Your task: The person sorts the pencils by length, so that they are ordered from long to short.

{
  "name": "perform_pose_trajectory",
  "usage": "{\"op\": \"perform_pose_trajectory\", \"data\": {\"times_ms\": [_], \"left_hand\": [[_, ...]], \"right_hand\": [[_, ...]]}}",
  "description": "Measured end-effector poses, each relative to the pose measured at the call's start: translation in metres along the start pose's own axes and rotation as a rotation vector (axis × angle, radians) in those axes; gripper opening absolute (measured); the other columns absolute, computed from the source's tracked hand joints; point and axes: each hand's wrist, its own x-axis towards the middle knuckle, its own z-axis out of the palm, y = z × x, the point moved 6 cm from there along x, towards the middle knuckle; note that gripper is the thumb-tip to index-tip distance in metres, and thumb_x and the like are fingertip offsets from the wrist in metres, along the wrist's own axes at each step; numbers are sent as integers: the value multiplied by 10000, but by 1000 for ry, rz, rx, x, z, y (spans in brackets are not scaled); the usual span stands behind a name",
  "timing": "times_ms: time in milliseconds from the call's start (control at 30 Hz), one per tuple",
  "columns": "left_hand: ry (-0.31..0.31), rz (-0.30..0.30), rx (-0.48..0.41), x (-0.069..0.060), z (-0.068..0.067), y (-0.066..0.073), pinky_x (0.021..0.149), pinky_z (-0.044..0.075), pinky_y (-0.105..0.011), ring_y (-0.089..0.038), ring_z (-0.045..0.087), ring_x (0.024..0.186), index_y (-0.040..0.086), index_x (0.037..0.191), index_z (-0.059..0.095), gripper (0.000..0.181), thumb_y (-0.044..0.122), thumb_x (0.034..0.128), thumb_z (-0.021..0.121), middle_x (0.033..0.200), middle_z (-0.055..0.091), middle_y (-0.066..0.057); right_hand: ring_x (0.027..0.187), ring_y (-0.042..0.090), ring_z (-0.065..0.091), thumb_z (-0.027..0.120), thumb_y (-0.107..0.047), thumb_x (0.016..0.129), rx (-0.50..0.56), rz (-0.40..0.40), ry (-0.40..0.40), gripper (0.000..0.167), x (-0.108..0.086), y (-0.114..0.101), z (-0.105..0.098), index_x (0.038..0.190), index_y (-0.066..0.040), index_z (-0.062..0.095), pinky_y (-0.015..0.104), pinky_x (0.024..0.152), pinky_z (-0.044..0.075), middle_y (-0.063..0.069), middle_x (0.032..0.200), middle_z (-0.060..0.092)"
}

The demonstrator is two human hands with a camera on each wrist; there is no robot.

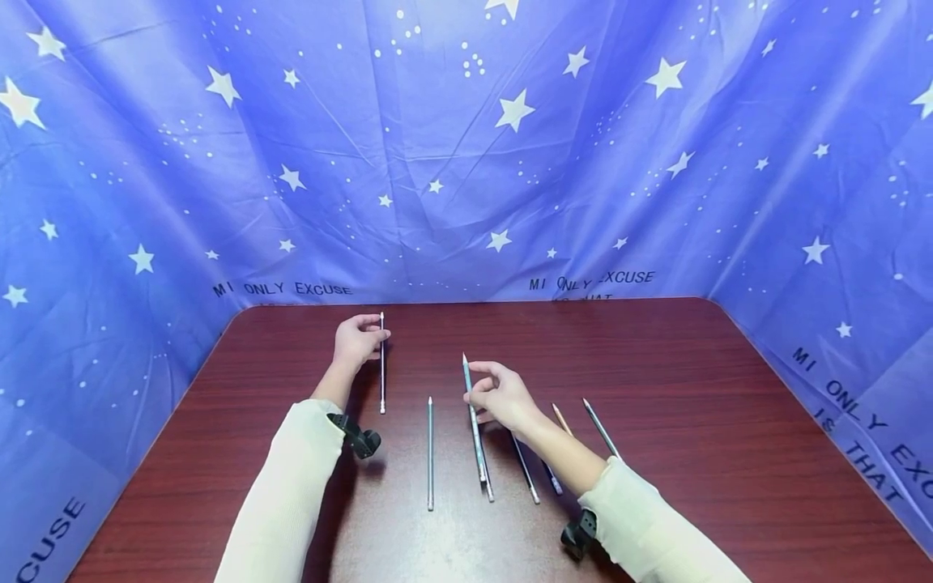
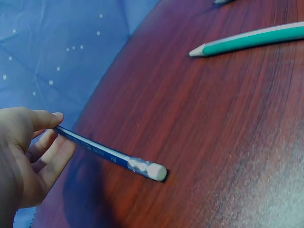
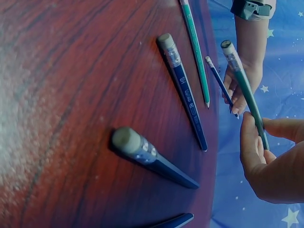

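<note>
Between its thumb and fingers, the left hand (image 1: pixel 358 341) pinches a dark blue pencil (image 1: pixel 382 372) near its tip, with the white eraser end toward the near side; the left wrist view shows this pencil (image 2: pixel 104 151) too. The right hand (image 1: pixel 504 398) pinches a green pencil (image 1: pixel 475 429) near its pointed end. In the right wrist view that green pencil (image 3: pixel 247 90) slants up from the fingertips, above a dark blue pencil (image 3: pixel 186 97) lying on the table. Another green pencil (image 1: pixel 430 453) lies on the table between the two hands.
Several more pencils lie on the dark red wooden table (image 1: pixel 729 453): a dark one (image 1: pixel 525 470), one with a bare wood tip (image 1: pixel 561 419) partly hidden by the right forearm, and a dark green one (image 1: pixel 601 427) at the right. A blue star-patterned curtain (image 1: pixel 437 146) surrounds the table.
</note>
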Motion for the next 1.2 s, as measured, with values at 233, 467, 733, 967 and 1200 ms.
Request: {"op": "perform_pose_trajectory", "data": {"times_ms": [233,467,733,967,1200], "left_hand": [[-18,-4,75,3,-1,-9,553,578,-285,-56,579,576,-38,1229,551,425,32,825,664,1045,633,-203],[-16,7,155,5,2,-18,524,560,-242,-42,562,582,-32,1205,566,407,76,827,670,1051,614,-192],[-11,26,365,3,6,-16,539,545,-232,-147,611,724,5,1173,594,363,130,842,674,1057,616,-152],[-20,43,501,2,7,-12,541,480,-194,-170,605,758,43,1177,606,354,178,856,670,1044,615,-101],[-178,65,432,0,11,-10,593,559,-247,-190,603,781,-41,1288,506,492,82,840,667,1177,552,-233]], "right_hand": [[598,135,608,609,53,801,-4,9,-1,511,0,4,0,1292,-37,503,334,544,570,20,732,587],[559,120,582,615,49,801,-18,6,3,504,-1,5,0,1285,-44,511,340,541,570,28,738,592],[582,117,582,610,49,804,-24,0,-11,500,1,3,1,1287,-34,507,373,575,580,32,746,592],[552,122,573,614,53,802,-21,-9,-7,501,2,4,0,1285,-12,500,382,561,575,35,745,589],[559,123,580,610,56,804,-19,-8,-7,496,1,3,-1,1283,-8,499,353,549,575,35,744,584]]}}
